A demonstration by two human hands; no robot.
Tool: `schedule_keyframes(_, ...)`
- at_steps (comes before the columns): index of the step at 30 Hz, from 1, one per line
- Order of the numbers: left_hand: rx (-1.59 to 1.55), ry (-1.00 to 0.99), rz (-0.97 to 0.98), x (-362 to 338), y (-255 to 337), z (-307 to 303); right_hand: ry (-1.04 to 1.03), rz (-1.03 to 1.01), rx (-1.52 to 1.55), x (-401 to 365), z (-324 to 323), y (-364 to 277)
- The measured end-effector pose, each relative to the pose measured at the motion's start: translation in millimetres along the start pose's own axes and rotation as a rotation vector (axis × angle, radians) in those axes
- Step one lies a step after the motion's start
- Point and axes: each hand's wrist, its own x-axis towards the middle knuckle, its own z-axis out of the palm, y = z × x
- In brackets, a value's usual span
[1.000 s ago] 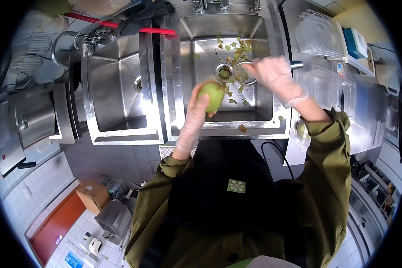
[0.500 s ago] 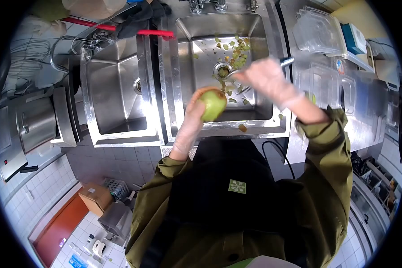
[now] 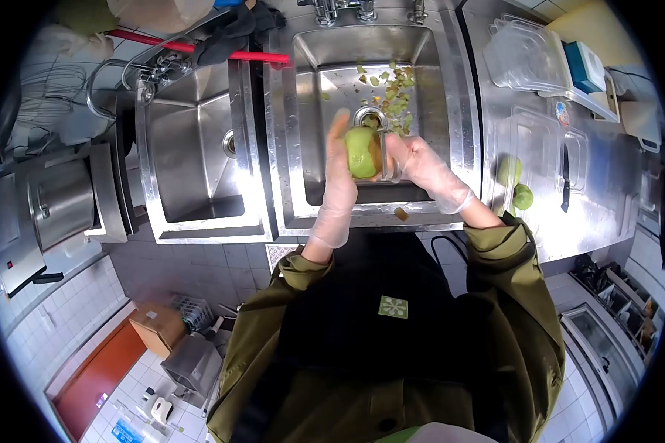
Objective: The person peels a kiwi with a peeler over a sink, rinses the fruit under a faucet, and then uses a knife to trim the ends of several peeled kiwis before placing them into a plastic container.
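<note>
Gloved right hand point(image 3: 426, 168) has moved inward, gripping a metal peeler point(image 3: 389, 156); gloved left hand point(image 3: 339, 181) cups round green fruit point(image 3: 361, 153); white-emblem green patch point(image 3: 393, 307) below grips.

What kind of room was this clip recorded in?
Probably a commercial or restaurant kitchen: there are two deep stainless-steel sink basins side by side, clear plastic food containers stacked on a metal counter, and large wire whisks hanging at the far left.
</note>
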Motion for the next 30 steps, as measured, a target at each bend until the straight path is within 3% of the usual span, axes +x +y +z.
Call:
schedule_keyframes(4, 0.048, -0.254, -0.101, 3, 1, -15, 0.039, 0.043, -0.106, -6, -2, -17)
schedule_keyframes(7, 0.072, -0.151, -0.213, 4, 3, -6, 0.104, -0.04, -0.237, -3, -1, -16)
schedule_keyframes(10, -0.024, -0.041, -0.23, -4, 12, 3, 0.281, -0.205, -0.984, -9, -5, -33)
schedule_keyframes(16, -0.048, 0.067, -0.19, -8, 13, 15, 0.353, -0.493, -1.322, -21, -8, -36)
schedule_keyframes(25, -0.004, 0.146, 0.102, -5, -12, 9, 0.438, -0.562, -1.478, -19, -1, -34)
schedule_keyframes(28, -0.037, 0.193, 0.08, -6, 2, 11, 0.5, -0.503, -1.562, -8, -9, -25)
schedule_keyframes(29, -0.055, 0.244, -0.062, -15, 19, 15, 0.467, -0.326, -1.696, -4, -22, -25)
schedule_keyframes(30, 0.034, 0.197, 0.019, -15, 15, 8, 0.483, -0.334, -1.786, 5, -50, -19)
